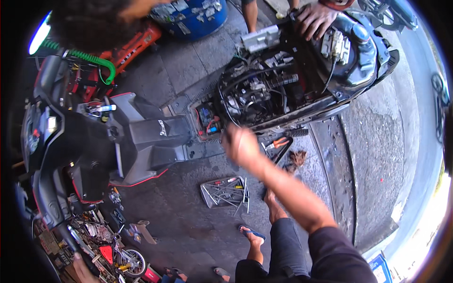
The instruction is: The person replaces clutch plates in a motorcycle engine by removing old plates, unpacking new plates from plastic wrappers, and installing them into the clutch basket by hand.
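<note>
A partly stripped scooter point(158, 129) stands before me, its front at the left and its engine bay point(259, 89) exposed. At the lower left, my left hand point(82, 270) is closed around the handlebar grip point(89, 257); only part of the hand shows. My right hand point(243, 145) is just beside the open battery compartment point(206, 137), smeared by motion, so its fingers and anything in them are unclear. Red wires and a blue piece lie inside that compartment. Another person's hand point(314, 21) rests on the scooter's rear body near the fuel tank point(361, 59).
A metal tray point(212, 203) of tools lies on the floor. Orange-handled pliers point(279, 142) and a brown rag point(296, 159) lie by the scooter. A blue drum point(193, 21), an orange jack point(137, 47), a green coiled hose point(101, 61) and a person's head point(89, 23) are beyond.
</note>
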The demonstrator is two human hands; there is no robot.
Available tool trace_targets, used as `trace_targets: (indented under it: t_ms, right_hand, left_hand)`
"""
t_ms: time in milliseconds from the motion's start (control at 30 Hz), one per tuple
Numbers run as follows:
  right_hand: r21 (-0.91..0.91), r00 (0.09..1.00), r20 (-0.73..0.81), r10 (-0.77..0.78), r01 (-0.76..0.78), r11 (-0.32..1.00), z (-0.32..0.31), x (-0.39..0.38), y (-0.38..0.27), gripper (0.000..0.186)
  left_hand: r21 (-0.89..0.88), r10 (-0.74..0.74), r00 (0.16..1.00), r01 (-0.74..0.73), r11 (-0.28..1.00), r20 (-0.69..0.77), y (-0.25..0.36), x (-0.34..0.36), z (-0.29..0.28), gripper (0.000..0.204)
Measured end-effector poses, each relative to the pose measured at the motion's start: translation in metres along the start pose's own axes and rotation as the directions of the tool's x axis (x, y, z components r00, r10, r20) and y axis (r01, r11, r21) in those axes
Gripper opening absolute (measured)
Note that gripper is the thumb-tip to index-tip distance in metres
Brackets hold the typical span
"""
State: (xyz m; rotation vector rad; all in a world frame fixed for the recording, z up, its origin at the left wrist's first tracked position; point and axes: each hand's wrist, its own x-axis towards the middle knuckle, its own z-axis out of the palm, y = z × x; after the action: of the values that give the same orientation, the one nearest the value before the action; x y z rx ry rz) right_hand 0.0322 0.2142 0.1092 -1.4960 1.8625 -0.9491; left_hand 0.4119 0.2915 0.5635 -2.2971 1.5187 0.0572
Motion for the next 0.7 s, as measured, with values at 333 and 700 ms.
trace_targets:
  t_ms: [333, 700]
  right_hand:
    - [-0.063, 0.466, 0.869, 0.168, -0.232, 0.971, 0.036, -0.362, -0.083, 0.035]
    - [-0.213, 0.861, -0.154, 0.485, -0.508, 0.834, -0.004, -0.372, -0.172, 0.035]
  left_hand:
    - [-0.591, 0.149, 0.948, -0.293, 0.751, -0.281, -0.045, -0.021, 0.066, 0.048]
    - [-0.807, 0.259, 0.963, -0.092, 0.583, 0.078, -0.331, -0.119, 0.346, 0.037]
